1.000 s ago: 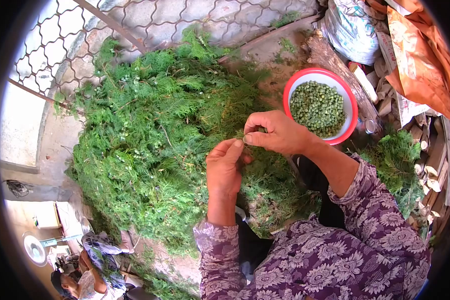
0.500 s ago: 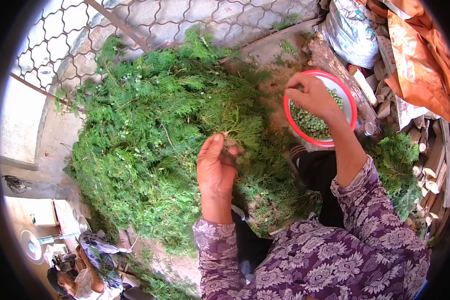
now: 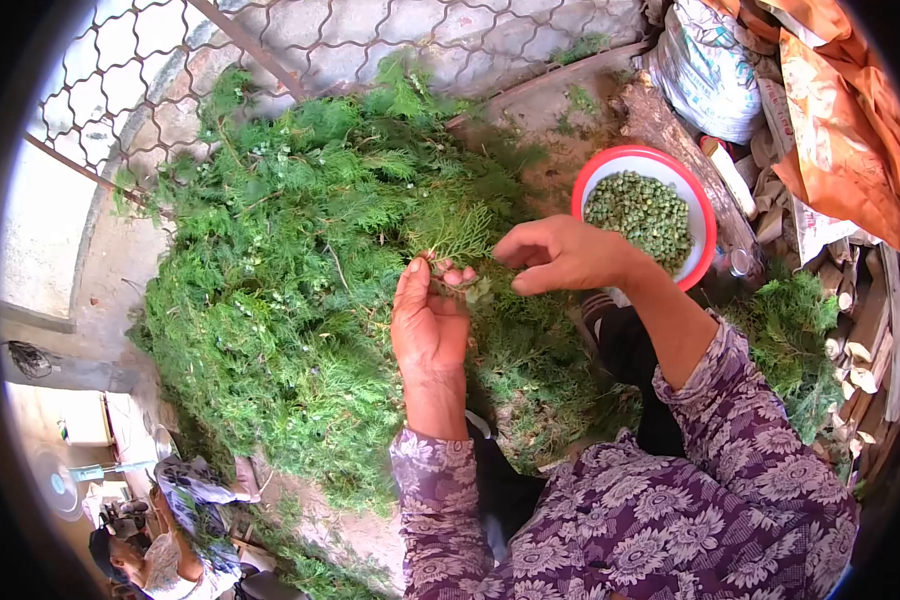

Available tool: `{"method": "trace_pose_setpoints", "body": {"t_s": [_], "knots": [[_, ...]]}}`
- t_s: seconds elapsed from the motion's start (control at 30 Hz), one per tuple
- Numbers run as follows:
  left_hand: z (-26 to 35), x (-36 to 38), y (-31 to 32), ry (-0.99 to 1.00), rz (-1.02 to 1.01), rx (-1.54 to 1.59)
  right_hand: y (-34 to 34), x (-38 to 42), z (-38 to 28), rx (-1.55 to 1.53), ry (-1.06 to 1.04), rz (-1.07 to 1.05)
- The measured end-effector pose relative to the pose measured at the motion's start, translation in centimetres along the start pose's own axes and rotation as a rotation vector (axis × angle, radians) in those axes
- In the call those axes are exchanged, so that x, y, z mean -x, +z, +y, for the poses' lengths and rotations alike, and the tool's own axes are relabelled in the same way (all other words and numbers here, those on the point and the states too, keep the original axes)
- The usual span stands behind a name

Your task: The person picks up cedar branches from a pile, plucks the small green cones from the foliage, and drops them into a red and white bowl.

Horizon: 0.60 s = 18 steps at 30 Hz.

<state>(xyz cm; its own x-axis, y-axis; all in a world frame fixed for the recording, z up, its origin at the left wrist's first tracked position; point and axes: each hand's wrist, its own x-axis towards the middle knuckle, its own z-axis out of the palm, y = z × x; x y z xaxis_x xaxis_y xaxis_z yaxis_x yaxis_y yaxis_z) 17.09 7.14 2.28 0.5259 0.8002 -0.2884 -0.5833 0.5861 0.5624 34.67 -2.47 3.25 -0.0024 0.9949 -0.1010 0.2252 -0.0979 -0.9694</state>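
Note:
My left hand (image 3: 430, 320) grips a green leafy sprig (image 3: 457, 238) by its stem, held just above a big heap of cut green branches (image 3: 300, 270). My right hand (image 3: 560, 255) hovers right beside that sprig with thumb and forefinger apart, holding nothing that I can see. A red-rimmed bowl (image 3: 705, 215) full of small green seed cones (image 3: 642, 212) stands behind my right hand, to the right of the heap.
A metal lattice fence (image 3: 170, 60) runs behind the heap. Sacks and orange cloth (image 3: 830, 110) are piled at the right, with wood pieces (image 3: 860, 340) and more greenery (image 3: 795, 330) below. Another person (image 3: 155, 565) sits at the lower left.
My right hand went to the bowl and has come back from it to the sprig. My left hand raised the sprig slightly.

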Motion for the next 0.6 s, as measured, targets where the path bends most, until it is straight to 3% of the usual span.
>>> {"method": "trace_pose_setpoints", "body": {"t_s": [0.1,0.47,0.57,0.6], "knots": [[-0.1,-0.1,-0.2,-0.008,-0.009,0.025,1.4,-1.0,0.1,-0.257,-0.02,-0.054],[-0.1,0.2,-0.5,-0.044,-0.015,0.034,1.5,-1.5,0.0,-0.483,0.03,-0.025],[0.1,0.4,-0.6,-0.1,0.007,-0.001,1.0,-1.1,-0.4,-0.557,0.024,-0.008],[0.0,0.5,-0.6,-0.025,0.039,-0.147,0.8,-0.9,-0.5,-0.6,0.04,-0.008]]}}
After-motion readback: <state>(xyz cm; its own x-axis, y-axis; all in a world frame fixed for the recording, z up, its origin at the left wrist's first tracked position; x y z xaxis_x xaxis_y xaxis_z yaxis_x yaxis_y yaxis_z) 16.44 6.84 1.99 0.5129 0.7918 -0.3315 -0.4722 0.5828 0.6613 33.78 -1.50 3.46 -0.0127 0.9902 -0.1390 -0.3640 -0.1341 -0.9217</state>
